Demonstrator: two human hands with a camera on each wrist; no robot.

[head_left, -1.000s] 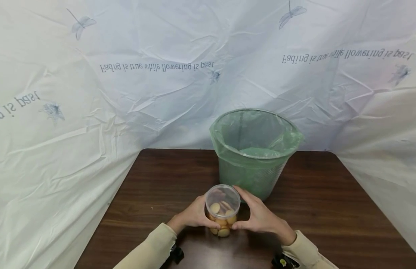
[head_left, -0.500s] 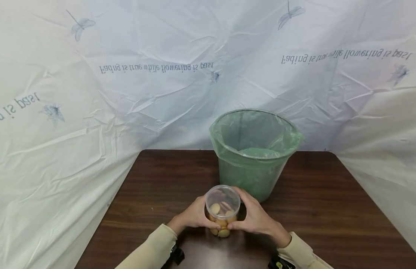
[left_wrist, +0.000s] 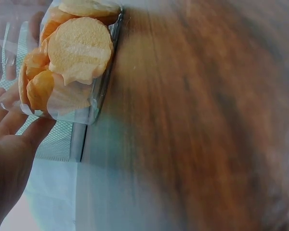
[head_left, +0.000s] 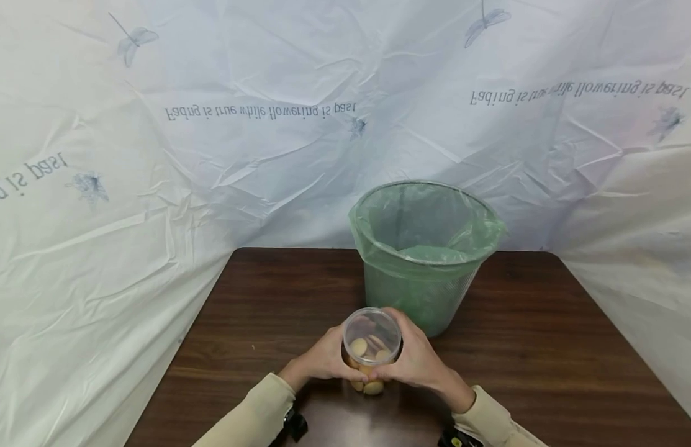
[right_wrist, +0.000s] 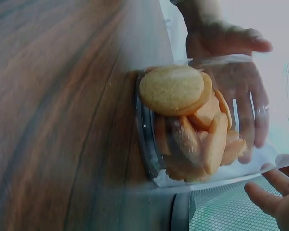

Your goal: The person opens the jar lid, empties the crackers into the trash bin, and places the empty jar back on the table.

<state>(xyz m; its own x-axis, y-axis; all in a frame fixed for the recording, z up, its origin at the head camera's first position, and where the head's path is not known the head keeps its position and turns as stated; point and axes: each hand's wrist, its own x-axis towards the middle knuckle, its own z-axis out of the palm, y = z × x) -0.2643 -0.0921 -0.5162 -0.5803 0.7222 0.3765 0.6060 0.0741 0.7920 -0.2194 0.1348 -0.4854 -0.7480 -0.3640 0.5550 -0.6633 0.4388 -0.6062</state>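
Note:
A clear plastic jar [head_left: 372, 332] with a round lid stands on the table near its front. Round yellow biscuits [right_wrist: 171, 91] fill the lower part of it, seen through the wall in all three views. My left hand [head_left: 323, 359] curls round the left side of the jar, thumb at the front. From the other side my right hand [head_left: 422, 363] wraps it too, and the two thumbs nearly meet on the front wall. Most of the fingers are hidden behind the jar in the head view; the right wrist view shows the left hand [right_wrist: 248, 96] through the clear plastic.
Just behind the jar stands a mesh waste bin [head_left: 415, 301] lined with a green bag [head_left: 367, 245]. The dark wooden table [head_left: 267, 292] is bordered at the back and sides by a white printed sheet [head_left: 211, 161].
My right hand has closed in on the jar, its thumb sliding left across the front wall and its forearm shifting left. The left hand and the jar have hardly moved.

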